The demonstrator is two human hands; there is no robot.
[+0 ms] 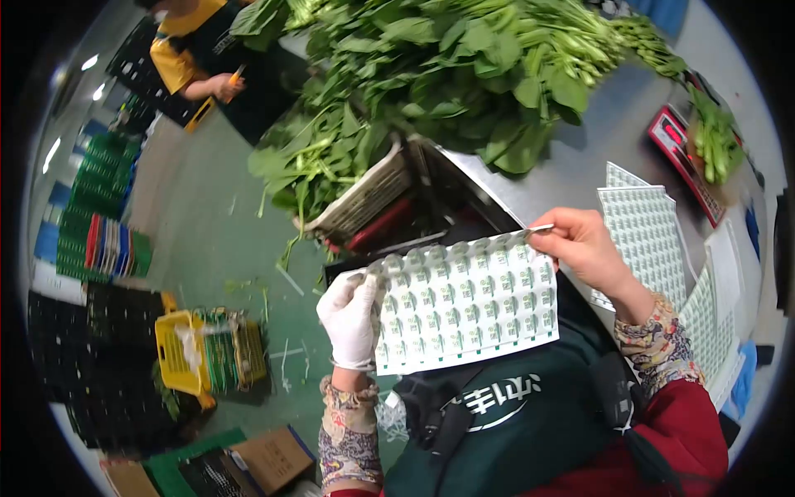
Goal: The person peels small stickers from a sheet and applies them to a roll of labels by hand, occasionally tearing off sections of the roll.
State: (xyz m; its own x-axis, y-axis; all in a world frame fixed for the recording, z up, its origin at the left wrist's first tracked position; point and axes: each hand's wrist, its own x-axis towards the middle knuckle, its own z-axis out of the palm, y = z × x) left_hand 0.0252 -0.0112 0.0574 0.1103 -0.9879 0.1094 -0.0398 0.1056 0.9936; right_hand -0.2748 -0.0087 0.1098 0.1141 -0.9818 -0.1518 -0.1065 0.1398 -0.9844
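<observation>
A white sheet of small round green-printed stickers (472,306) is held up in front of my apron, its top edge curling. My left hand (348,319), in a white glove, is closed on the sheet's left edge. At the top right corner my bare right hand (580,248) pinches it between thumb and fingers. More sticker sheets (642,236) lie on the metal table (571,153) to the right of my right hand. Beyond the held sheet, a large heap of leafy green vegetables (447,74) covers the far part of the table.
A red scale (683,166) bearing a bunch of greens (714,141) stands at the right. An open dark box (439,199) is just beyond the sheet. A co-worker (203,54) stands at upper left. Yellow (178,352) and green crates (99,182) are on the left floor.
</observation>
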